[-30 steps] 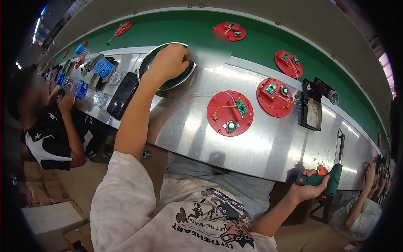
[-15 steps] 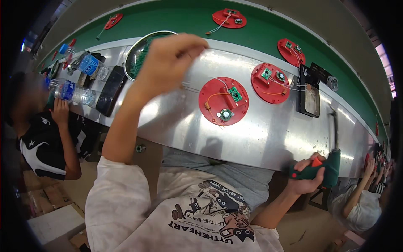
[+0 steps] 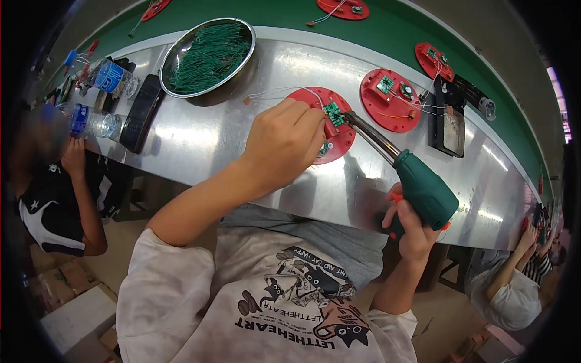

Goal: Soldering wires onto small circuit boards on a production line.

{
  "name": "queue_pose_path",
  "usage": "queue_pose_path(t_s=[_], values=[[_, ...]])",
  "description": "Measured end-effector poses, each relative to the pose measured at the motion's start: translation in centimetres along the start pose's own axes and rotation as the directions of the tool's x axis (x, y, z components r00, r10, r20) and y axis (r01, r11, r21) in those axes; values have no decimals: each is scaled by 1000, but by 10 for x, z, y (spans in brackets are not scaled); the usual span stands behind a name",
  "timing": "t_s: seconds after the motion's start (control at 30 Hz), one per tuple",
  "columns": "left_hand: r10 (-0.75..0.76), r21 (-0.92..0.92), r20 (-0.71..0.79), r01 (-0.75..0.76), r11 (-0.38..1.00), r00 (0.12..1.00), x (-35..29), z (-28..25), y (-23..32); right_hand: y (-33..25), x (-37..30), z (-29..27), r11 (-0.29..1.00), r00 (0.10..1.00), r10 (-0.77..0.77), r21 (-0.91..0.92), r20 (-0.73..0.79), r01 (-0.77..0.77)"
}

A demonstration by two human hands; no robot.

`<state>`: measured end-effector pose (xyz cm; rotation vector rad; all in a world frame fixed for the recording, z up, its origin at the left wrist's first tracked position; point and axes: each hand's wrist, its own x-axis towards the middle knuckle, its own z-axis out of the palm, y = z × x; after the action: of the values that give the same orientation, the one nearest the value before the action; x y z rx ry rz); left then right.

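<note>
My right hand (image 3: 416, 233) is wrapped round the handle of a green soldering gun (image 3: 427, 190). Its metal tip reaches the small green circuit board (image 3: 333, 111) on a round red plastic disc (image 3: 346, 145). Over the disc's left side, my left hand (image 3: 283, 144) is closed in a pinch beside that board. Whatever lies between its fingertips is hidden. Thin white wires (image 3: 272, 92) run from the disc out to the left. A second red disc (image 3: 387, 112), with its own board and wires, lies to the right on the metal bench.
A steel bowl (image 3: 241, 75) of green wires (image 3: 209, 57) stands at the back left. Near it are a black tray (image 3: 141, 115) and plastic bottles (image 3: 112, 78). A black box-like holder (image 3: 449, 130) sits at right. More red discs rest on the green strip (image 3: 278, 13). Other people sit at both sides.
My left hand has come from near the bowl to the middle disc and closed there. My right hand has swung the soldering gun left, bringing its tip to the board.
</note>
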<state>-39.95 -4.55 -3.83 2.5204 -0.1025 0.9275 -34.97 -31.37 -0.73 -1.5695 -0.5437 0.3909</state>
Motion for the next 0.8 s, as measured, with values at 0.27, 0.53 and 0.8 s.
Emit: queue_pose_path(t_s=[0.27,0.53,0.8], values=[[56,88,-31,-53,995,998,-3,5,-4,-1,4,5,997,999,44,58,-6,-43],[75,101,-56,-69,993,996,-4,8,-7,4,4,8,998,997,49,47,-59,-46],[83,119,-57,-76,990,995,-7,7,-10,3,10,9,995,995,72,81,-69,-67]])
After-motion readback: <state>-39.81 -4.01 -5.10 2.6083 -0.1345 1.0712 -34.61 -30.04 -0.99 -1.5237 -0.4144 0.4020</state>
